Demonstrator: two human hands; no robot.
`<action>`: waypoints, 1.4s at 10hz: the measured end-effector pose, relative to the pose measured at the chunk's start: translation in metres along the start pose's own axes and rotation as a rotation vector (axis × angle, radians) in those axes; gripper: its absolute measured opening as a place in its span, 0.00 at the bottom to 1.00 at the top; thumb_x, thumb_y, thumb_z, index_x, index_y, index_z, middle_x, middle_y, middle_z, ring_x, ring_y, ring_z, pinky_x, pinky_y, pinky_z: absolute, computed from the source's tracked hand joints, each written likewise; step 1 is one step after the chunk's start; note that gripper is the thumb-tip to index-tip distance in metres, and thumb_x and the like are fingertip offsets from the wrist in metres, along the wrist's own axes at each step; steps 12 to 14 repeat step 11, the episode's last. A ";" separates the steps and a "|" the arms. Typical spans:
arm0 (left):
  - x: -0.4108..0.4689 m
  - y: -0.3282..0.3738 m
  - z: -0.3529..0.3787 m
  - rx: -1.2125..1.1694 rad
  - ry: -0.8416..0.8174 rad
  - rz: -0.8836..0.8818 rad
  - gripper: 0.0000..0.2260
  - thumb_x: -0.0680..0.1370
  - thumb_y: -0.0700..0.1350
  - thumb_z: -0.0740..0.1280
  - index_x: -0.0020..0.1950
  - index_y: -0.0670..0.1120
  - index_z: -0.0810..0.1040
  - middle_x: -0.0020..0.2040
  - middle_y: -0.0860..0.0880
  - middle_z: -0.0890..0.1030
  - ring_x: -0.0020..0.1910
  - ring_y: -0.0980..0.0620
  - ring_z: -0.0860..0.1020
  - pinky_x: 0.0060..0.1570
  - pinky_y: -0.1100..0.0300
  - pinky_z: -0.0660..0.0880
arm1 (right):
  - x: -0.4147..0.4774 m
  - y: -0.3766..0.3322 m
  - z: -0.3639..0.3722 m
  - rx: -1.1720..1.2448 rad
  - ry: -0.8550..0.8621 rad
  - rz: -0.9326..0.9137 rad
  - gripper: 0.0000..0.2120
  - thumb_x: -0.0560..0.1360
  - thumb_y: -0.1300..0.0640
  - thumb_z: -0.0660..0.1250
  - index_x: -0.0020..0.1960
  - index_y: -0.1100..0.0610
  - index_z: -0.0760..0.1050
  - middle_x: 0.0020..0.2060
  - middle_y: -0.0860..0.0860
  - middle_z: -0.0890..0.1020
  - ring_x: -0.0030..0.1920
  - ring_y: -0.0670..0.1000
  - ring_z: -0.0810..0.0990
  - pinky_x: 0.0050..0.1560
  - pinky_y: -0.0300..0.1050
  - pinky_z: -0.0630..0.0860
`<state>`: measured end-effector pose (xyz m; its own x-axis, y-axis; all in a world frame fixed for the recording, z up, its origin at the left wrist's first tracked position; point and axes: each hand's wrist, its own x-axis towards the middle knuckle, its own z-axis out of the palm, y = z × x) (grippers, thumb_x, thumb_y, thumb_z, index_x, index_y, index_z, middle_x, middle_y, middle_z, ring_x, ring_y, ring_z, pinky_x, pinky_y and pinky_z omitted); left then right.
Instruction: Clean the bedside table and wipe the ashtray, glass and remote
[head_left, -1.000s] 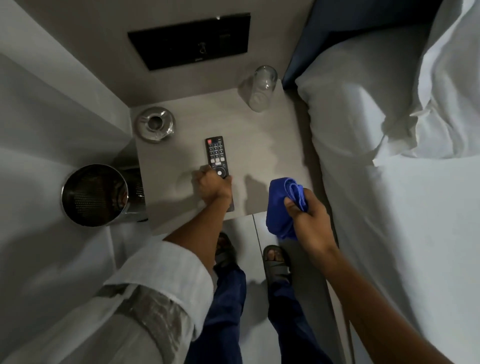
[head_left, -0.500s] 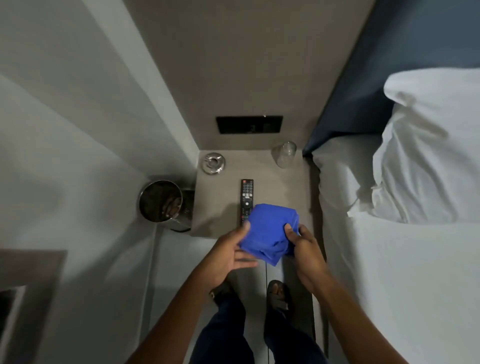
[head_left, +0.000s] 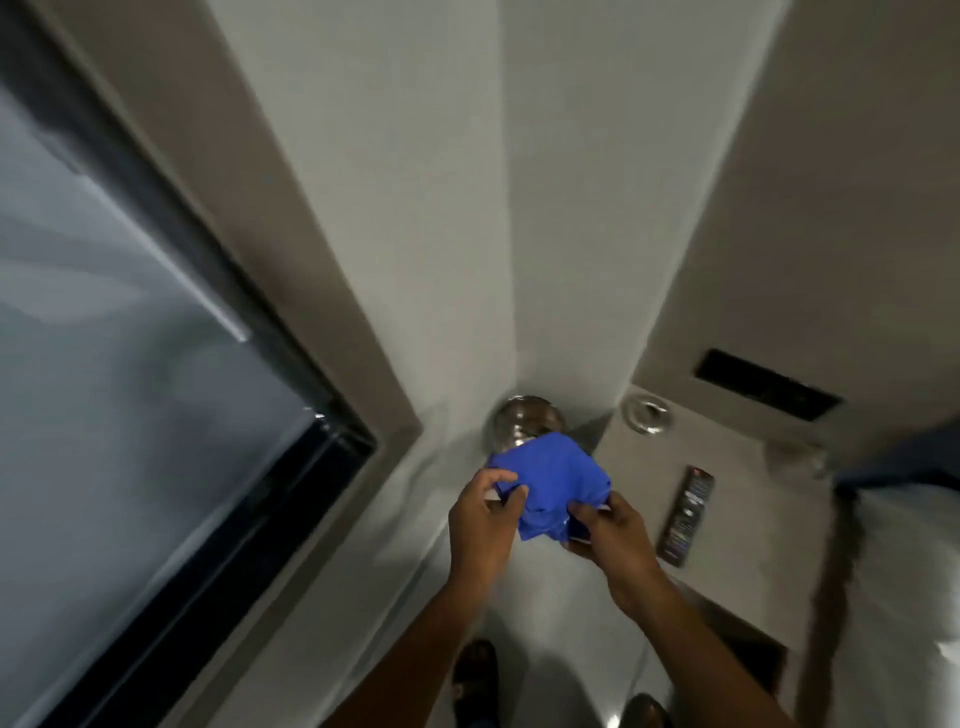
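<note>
A blue cloth (head_left: 550, 480) is held in front of me by both hands, my left hand (head_left: 485, 525) gripping its left edge and my right hand (head_left: 608, 535) its lower right edge. To the right is the bedside table (head_left: 748, 545). On it lie a black remote (head_left: 685, 515) near the middle and a round metal ashtray (head_left: 647, 413) at the back left corner. The glass (head_left: 800, 460) at the back right is a faint blur. My hands are left of the table, over the floor.
A shiny metal bin (head_left: 519, 418) stands on the floor in the corner, partly behind the cloth. A dark-framed window (head_left: 156, 415) fills the left side. The white bed (head_left: 904, 571) borders the table on the right. A black switch panel (head_left: 766, 384) is on the wall.
My left hand left the remote and took hold of the cloth with my right. The view has swung left and tilted, so the table now sits at the right.
</note>
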<state>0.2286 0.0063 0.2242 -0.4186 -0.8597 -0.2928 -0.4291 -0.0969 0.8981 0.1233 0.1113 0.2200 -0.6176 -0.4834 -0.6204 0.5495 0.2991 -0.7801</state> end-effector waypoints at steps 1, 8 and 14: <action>0.019 -0.026 -0.079 0.067 0.112 0.017 0.13 0.72 0.50 0.74 0.55 0.54 0.79 0.52 0.53 0.82 0.48 0.53 0.81 0.47 0.59 0.80 | 0.002 0.004 0.088 -0.167 -0.139 -0.023 0.09 0.77 0.61 0.67 0.56 0.53 0.76 0.48 0.53 0.84 0.45 0.53 0.84 0.40 0.44 0.80; 0.079 -0.139 -0.198 0.726 0.063 0.054 0.36 0.78 0.39 0.63 0.78 0.54 0.45 0.80 0.41 0.43 0.79 0.41 0.49 0.76 0.45 0.58 | 0.055 0.038 0.277 -0.381 -0.282 0.167 0.33 0.75 0.71 0.64 0.76 0.60 0.55 0.65 0.61 0.75 0.62 0.59 0.76 0.64 0.53 0.74; 0.072 -0.133 -0.200 0.957 0.098 0.030 0.36 0.77 0.44 0.63 0.79 0.47 0.45 0.80 0.41 0.46 0.79 0.41 0.49 0.76 0.48 0.55 | 0.045 0.021 0.248 -0.242 -0.323 0.141 0.38 0.74 0.76 0.61 0.77 0.53 0.54 0.75 0.56 0.63 0.58 0.56 0.77 0.59 0.52 0.76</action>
